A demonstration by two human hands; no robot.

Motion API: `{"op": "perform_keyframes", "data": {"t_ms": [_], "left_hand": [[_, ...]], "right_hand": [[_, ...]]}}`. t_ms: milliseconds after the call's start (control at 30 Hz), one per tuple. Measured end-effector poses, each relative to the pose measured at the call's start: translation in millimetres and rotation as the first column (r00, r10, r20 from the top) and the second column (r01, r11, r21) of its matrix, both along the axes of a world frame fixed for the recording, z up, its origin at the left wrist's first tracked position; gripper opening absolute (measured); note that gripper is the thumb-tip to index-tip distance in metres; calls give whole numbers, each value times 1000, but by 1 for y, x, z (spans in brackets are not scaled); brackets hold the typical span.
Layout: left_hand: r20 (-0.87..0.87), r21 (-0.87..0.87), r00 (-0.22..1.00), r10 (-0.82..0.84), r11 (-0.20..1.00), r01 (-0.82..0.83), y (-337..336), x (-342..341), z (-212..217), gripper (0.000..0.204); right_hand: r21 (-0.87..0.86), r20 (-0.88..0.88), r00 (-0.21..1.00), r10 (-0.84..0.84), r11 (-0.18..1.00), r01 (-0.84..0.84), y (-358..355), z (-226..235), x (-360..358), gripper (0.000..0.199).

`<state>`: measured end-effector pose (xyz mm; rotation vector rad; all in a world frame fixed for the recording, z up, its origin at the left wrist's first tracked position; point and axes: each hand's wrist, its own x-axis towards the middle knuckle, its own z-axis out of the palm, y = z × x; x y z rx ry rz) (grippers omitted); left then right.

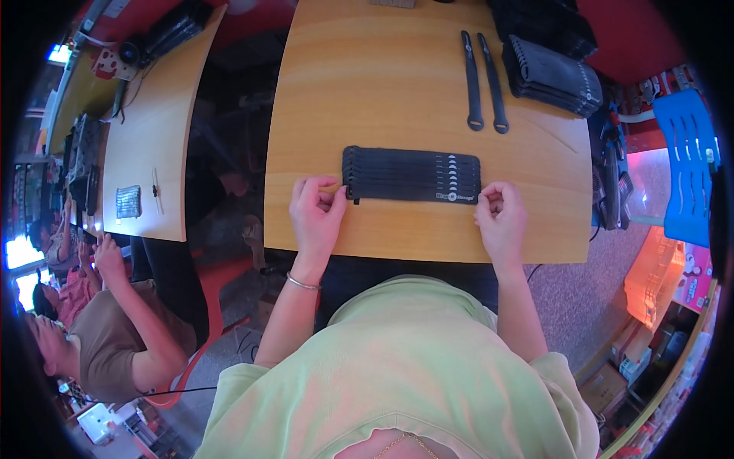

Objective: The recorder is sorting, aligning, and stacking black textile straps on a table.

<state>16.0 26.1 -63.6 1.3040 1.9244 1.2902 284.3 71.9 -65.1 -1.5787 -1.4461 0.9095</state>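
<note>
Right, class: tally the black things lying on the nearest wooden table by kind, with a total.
Loose black straps lying side by side: 2
Row of overlapped black straps, its ends at the left hand and right hand: 1
Pile of folded black straps: 1
Total: 4

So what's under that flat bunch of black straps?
Under the bunch of black straps lies the wooden table. The straps overlap in a row, so each covers part of the next. The left hand and right hand touch its two ends.
</note>
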Motion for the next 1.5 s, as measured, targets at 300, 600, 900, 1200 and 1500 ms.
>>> {"op": "perform_keyframes", "data": {"t_ms": [300,600,900,1200,1500], "left_hand": [[-580,-139,652,-489,848,512,-17,36,27,63],[-648,-315,476,-595,778,543,-12,35,22,77],[-662,-252,482,-574,776,578,-2,60,19,70],[-739,-224,425,-523,786,576,-7,66,15,71],[-464,152,748,-474,790,594,-7,55,4,56]], "right_hand": [[361,531,808,255,794,-488,-27,25,-18,35],[192,686,675,271,828,-527,-36,17,20,37],[285,450,870,201,891,-353,47,47,10,18],[149,697,714,60,963,-227,154,24,-44,38],[37,441,858,264,950,-311,154,11,-48,38]]}}
